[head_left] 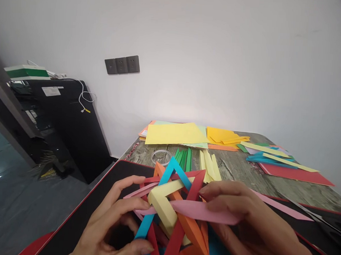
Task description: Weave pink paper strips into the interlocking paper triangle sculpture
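A star-like model of interlaced folded paper strips (pixel 163 207) in blue, red, orange, cream and pink sits between my hands. My left hand (pixel 111 223) grips its left side, with the thumb low by a blue strip and the fingers on the pink ones. My right hand (pixel 248 219) pinches a wide pink paper strip (pixel 203 212), whose narrow end runs leftward into the model behind a cream strip. Part of the model's right side is hidden by my right hand.
Behind the model lie green strips (pixel 183 159), cream strips (pixel 210 165) and a tape roll (pixel 161 157). Stacked yellow paper (pixel 176 134) is near the wall. Scissors (pixel 320 219) and a loose pink strip (pixel 280 205) lie right. A black cabinet (pixel 70 130) stands left.
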`<action>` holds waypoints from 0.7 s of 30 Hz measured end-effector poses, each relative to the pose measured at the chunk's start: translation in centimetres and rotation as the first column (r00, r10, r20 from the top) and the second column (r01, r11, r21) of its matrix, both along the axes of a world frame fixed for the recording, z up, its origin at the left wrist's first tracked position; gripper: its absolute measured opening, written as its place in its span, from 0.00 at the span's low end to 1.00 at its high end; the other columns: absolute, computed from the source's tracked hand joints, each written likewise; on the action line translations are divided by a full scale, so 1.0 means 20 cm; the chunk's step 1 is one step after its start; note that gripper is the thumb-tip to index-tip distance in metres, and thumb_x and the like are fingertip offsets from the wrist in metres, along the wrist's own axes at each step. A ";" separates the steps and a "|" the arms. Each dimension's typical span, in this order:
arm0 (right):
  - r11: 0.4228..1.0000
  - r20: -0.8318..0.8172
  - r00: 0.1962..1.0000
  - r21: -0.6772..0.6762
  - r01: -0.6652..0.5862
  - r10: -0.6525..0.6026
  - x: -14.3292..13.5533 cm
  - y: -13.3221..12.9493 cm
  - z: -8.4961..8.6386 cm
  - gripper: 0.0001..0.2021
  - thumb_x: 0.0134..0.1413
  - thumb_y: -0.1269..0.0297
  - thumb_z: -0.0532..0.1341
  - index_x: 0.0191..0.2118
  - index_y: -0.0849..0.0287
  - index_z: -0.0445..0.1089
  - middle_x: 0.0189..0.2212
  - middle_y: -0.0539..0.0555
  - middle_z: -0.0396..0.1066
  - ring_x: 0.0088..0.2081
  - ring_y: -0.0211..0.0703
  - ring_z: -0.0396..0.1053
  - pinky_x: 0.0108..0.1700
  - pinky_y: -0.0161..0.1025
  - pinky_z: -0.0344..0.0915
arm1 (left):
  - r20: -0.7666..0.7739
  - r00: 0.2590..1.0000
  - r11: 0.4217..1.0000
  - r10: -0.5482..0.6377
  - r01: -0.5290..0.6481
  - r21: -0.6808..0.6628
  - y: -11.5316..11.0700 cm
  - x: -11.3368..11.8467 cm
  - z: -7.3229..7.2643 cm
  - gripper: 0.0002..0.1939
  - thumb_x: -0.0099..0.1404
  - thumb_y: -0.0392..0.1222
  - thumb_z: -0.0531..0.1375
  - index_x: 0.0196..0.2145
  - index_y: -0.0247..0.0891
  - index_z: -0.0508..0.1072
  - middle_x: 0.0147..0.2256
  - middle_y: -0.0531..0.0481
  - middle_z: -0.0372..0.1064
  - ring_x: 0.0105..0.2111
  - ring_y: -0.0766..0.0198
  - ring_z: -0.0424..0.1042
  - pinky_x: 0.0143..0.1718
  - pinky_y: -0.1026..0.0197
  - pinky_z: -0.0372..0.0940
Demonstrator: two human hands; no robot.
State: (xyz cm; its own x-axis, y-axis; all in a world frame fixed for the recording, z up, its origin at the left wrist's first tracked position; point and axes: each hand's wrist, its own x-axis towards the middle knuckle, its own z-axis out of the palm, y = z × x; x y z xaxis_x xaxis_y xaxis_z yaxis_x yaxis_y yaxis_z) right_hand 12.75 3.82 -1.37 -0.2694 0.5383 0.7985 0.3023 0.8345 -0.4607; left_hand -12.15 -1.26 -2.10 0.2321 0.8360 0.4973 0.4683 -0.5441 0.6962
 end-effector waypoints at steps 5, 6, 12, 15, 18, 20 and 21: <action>1.000 0.120 0.993 0.014 -0.022 0.020 0.03 -0.01 0.02 0.15 0.50 0.77 0.62 0.43 0.52 0.71 0.36 0.53 0.74 0.35 0.41 0.76 0.36 0.30 0.74 | -0.019 1.000 1.000 0.003 -0.003 -0.016 -0.01 0.01 0.02 0.22 0.58 0.42 0.66 0.50 0.53 0.69 0.60 0.47 0.53 0.45 0.53 0.73 0.32 0.64 0.74; 0.999 0.136 0.990 0.018 -0.032 0.029 0.04 -0.01 0.02 0.17 0.50 0.77 0.63 0.44 0.52 0.71 0.37 0.53 0.74 0.35 0.40 0.77 0.36 0.29 0.73 | -0.013 1.000 1.000 0.012 -0.012 -0.020 -0.01 0.02 0.02 0.21 0.58 0.42 0.66 0.50 0.53 0.70 0.60 0.47 0.53 0.43 0.55 0.74 0.32 0.64 0.74; 0.996 0.039 0.997 -0.055 -0.070 0.072 0.04 0.01 0.06 0.15 0.50 0.78 0.61 0.40 0.52 0.73 0.36 0.53 0.73 0.36 0.41 0.75 0.36 0.31 0.73 | 0.053 0.997 0.998 0.061 -0.059 -0.034 -0.02 0.03 0.01 0.16 0.62 0.41 0.63 0.48 0.53 0.72 0.59 0.48 0.55 0.42 0.57 0.74 0.28 0.66 0.72; 0.996 -0.020 0.997 -0.053 -0.072 0.071 0.02 0.01 0.09 0.12 0.51 0.78 0.61 0.37 0.52 0.73 0.33 0.51 0.74 0.34 0.38 0.75 0.35 0.29 0.73 | 0.076 0.995 0.997 0.060 -0.057 -0.044 -0.02 0.04 0.01 0.21 0.57 0.46 0.66 0.49 0.54 0.71 0.59 0.47 0.57 0.41 0.56 0.75 0.29 0.65 0.72; 0.994 -0.023 0.995 -0.057 -0.094 0.093 0.02 0.02 0.14 0.11 0.51 0.78 0.61 0.34 0.52 0.75 0.31 0.50 0.75 0.32 0.36 0.75 0.33 0.25 0.72 | 0.101 0.991 0.996 0.083 -0.078 -0.048 -0.03 0.05 0.02 0.25 0.53 0.47 0.69 0.49 0.54 0.71 0.58 0.47 0.59 0.44 0.53 0.74 0.29 0.64 0.73; 0.991 -0.019 0.994 -0.084 -0.106 0.105 0.03 0.02 0.15 0.11 0.52 0.76 0.61 0.33 0.52 0.76 0.30 0.49 0.75 0.31 0.36 0.75 0.32 0.26 0.73 | 0.103 0.990 0.994 0.094 -0.089 -0.061 -0.03 0.05 0.03 0.24 0.53 0.47 0.69 0.48 0.54 0.71 0.58 0.46 0.60 0.40 0.55 0.74 0.27 0.64 0.72; 0.989 -0.022 0.994 -0.102 -0.106 0.105 0.03 0.03 0.16 0.10 0.52 0.75 0.60 0.33 0.52 0.76 0.30 0.50 0.76 0.31 0.36 0.76 0.32 0.26 0.73 | 0.098 0.990 0.993 0.098 -0.091 -0.069 -0.03 0.05 0.03 0.24 0.53 0.48 0.69 0.48 0.54 0.71 0.58 0.46 0.60 0.39 0.57 0.75 0.27 0.64 0.72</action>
